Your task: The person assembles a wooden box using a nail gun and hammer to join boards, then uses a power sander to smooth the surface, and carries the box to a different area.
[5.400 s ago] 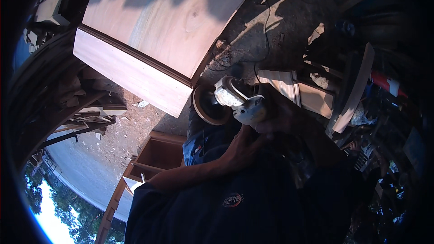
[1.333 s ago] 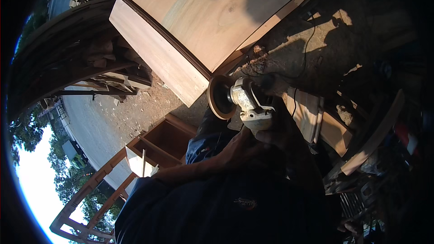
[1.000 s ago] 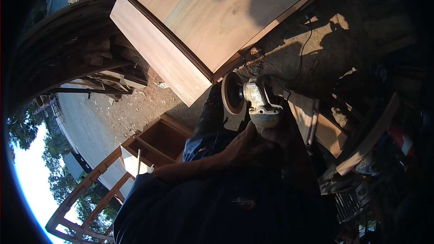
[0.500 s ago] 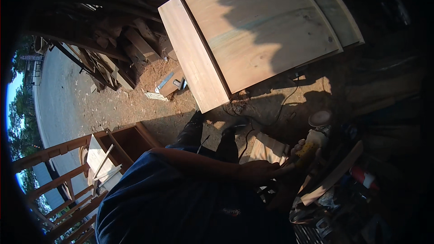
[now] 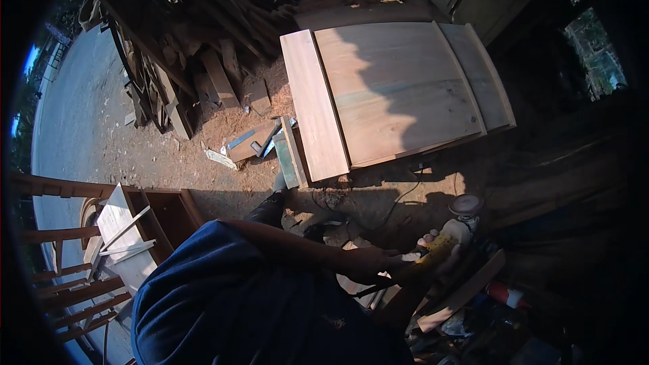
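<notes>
A yellow angle grinder (image 5: 438,249) with a round disc (image 5: 466,205) at its far end is held low at my right side, disc pointing away from me. My right hand (image 5: 428,237) is wrapped round its body, pale fingers curled over the top; the right forearm is lost in shadow. My left arm crosses in front of my body. The left hand (image 5: 370,261) is closed at the tool's rear end, its fingers partly hidden in the dark. Ahead lies a large wooden panel (image 5: 399,88), with a paler board (image 5: 314,105) along its left edge, partly shaded.
Scrap timber (image 5: 220,78) is heaped at the far left. Offcuts and a hammer-like tool (image 5: 263,143) lie on dusty ground beside the panel. A cable (image 5: 399,199) runs across the ground. A wooden frame (image 5: 64,233) stands left; a curved plank (image 5: 463,290) and clutter lie right.
The view has shifted, so the whole panel and more ground beyond it show. The grinder stays in both hands and appears slightly lower and farther left in the picture.
</notes>
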### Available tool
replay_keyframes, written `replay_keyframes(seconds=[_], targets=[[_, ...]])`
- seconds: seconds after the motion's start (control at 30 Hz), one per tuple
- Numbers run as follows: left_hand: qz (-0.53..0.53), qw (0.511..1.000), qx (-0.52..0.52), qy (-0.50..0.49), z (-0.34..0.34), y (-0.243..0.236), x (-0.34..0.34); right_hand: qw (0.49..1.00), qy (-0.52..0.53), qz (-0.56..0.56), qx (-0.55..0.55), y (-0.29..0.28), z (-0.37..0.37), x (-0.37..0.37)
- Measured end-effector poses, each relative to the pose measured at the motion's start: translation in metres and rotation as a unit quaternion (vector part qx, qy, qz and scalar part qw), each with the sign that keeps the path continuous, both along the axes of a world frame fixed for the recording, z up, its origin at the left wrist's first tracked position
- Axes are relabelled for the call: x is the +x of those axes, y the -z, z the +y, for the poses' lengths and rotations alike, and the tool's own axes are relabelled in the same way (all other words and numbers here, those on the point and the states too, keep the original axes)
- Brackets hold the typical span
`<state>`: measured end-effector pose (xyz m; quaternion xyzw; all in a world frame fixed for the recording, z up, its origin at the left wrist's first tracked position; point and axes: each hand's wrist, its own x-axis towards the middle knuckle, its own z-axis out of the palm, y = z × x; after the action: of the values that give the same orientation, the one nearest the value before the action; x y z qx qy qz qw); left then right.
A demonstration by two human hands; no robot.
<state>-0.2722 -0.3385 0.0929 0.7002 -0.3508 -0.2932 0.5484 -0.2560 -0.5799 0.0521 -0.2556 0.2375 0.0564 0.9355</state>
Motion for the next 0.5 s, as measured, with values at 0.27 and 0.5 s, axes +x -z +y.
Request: replay_keyframes(seconds=[0.27,0.5], targets=[[-0.023,0.994,-0.081,0.07,0.053,-0.029,0.022,0.994,-0.055,-0.07,-0.067,-0.043,0.05,0.023],[0.379,0.906,-0.164,-0.09,0.118,-0.008,0.04,0.987,-0.021,-0.113,-0.107,-0.089,0.129,0.045]])
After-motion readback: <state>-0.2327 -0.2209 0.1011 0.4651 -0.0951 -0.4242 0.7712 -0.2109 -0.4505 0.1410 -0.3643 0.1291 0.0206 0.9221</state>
